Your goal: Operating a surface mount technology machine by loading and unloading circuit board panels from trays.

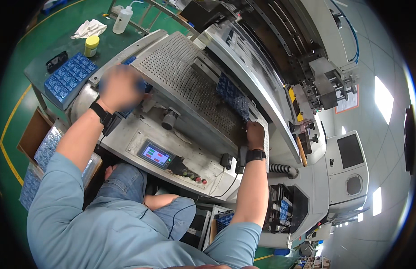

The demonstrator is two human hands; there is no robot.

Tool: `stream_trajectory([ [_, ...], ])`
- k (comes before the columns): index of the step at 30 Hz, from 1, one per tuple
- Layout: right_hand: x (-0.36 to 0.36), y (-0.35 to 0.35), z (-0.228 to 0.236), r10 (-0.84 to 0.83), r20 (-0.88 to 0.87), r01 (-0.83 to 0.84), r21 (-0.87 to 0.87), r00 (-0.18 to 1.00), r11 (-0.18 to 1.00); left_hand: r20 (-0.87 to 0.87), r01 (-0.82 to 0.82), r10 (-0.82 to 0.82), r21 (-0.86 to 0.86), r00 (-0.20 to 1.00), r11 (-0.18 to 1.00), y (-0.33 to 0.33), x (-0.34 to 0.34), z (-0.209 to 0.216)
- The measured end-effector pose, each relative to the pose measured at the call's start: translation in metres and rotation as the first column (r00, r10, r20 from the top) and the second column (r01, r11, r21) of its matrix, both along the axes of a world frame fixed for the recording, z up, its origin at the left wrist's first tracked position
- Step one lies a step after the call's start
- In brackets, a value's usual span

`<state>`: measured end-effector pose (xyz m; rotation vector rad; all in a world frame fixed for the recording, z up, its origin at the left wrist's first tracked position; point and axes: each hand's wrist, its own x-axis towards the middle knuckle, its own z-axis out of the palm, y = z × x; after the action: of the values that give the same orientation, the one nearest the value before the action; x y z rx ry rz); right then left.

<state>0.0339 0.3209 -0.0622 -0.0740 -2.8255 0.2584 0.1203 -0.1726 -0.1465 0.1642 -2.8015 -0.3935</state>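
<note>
My right hand [256, 134] is closed at the near corner of a blue patterned panel [233, 96]. This panel lies over the perforated metal bed [172, 62] of a machine, below a tilted frame [257, 67]. My left hand [122, 87] is at the left end of the machine, beside the bed. It is blurred, so its fingers and anything in them cannot be made out. Strips of blue show around it. Next to that hand, on a green side table [44, 56], rests a stack of blue panels [70, 78].
On the side table stand a yellow jar [92, 46], a white squeeze bottle [122, 20], a white cloth [89, 29] and a black object [56, 62]. A lit touchscreen [155, 154] and buttons line the machine's front. An open carton [37, 134] stands at lower left.
</note>
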Motion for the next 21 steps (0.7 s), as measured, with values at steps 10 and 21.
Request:
stream_trajectory([
  [10,0.010,0.031,0.027,0.443,-0.111,-0.369,0.395,0.890,0.841,0.003,0.015,-0.015,0.009,1.000,1.000,-0.002,-0.001,-0.004],
  [21,0.160,0.146,0.013,-0.306,-0.155,-0.218,-0.958,0.939,-0.184,-0.064,0.022,-0.021,0.010,0.998,1.000,0.010,-0.003,-0.008],
])
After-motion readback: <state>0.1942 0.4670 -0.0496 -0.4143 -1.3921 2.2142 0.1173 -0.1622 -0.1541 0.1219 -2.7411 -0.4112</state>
